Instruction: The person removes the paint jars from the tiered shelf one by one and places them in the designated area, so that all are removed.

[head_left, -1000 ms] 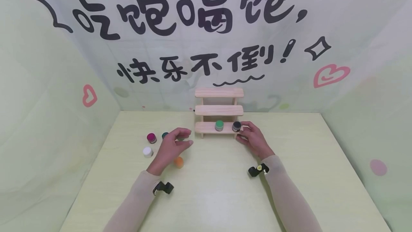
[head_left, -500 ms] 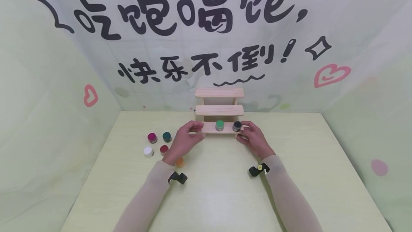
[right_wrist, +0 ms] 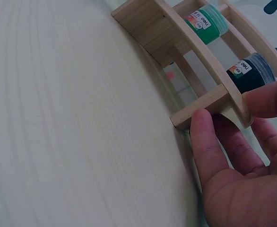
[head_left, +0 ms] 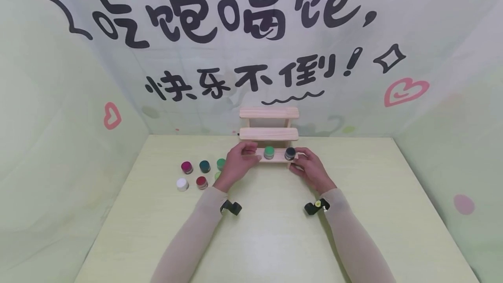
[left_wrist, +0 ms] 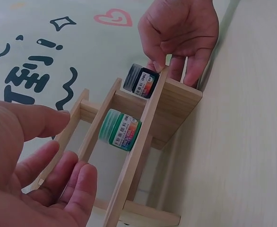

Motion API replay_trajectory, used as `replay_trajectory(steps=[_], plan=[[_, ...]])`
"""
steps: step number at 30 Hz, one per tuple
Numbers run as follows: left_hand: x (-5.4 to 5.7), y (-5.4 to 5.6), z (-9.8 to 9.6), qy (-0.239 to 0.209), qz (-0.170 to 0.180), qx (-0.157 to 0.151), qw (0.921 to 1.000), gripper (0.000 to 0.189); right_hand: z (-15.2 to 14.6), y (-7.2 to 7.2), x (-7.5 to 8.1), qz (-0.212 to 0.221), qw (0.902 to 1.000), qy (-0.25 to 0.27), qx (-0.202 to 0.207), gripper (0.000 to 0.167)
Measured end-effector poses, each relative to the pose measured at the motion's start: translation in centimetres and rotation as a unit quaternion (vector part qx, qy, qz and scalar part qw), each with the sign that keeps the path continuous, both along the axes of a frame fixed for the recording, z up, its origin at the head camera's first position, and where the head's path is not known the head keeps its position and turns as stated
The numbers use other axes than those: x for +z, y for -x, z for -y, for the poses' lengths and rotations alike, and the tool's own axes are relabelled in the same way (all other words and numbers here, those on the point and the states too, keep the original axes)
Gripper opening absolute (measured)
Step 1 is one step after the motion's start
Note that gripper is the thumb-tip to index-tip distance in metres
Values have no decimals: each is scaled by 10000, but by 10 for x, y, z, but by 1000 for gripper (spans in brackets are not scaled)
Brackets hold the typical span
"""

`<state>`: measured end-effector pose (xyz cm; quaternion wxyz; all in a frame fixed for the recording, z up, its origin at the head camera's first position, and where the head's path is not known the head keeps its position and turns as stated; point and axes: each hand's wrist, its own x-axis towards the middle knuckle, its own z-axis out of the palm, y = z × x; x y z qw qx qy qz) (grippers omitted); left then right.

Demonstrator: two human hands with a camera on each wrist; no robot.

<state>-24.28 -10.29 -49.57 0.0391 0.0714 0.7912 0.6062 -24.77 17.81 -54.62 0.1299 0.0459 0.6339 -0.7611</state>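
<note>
A three-tier wooden display stand point(head_left: 269, 133) stands against the back cloth. On its lowest tier sit a green paint jar point(head_left: 269, 153) and, to its right, a black-looking paint jar point(head_left: 290, 153). My right hand point(head_left: 312, 171) grips the tier's right end, thumb and fingers on either side of the wood beside the dark jar point(right_wrist: 250, 73). At the left end is my left hand point(head_left: 239, 163), fingers loosely bent and holding nothing. In the left wrist view, a gap shows between those fingers point(left_wrist: 84, 189) and the green jar point(left_wrist: 121, 130).
Left of the stand, several more paint jars stand on the table point(head_left: 259, 230): magenta point(head_left: 187, 167), teal point(head_left: 204, 166), green point(head_left: 221, 163), white point(head_left: 182, 184) and red point(head_left: 201, 182). A light green jar point(head_left: 217, 176) is partly behind the left hand. A printed cloth point(head_left: 220, 117) rises behind the table.
My left hand has moved right, from over the loose jars to the stand's left end. Its forearm now hides the orange jar. The right hand stays at the stand.
</note>
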Motion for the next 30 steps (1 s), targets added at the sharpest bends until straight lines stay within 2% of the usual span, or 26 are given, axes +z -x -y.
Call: replay_trajectory(steps=[6,12,17,24,30], plan=[[-1,6,-14,191,6,48,9998,46,0,1,2,65,10000,-56,-35,34],[-5,14,-25,289,-144,-127,9994,48,-1,1,1,21,10000,23,-34,32],[-9,20,-34,433,-305,-243,9983,48,-3,0,3,-189,9998,-82,13,32],[-13,22,-40,630,-481,-436,9959,47,-4,2,0,-511,9966,-652,50,37],[-15,23,-41,827,-551,-417,9942,48,-4,2,-7,-783,9894,-1223,85,39]])
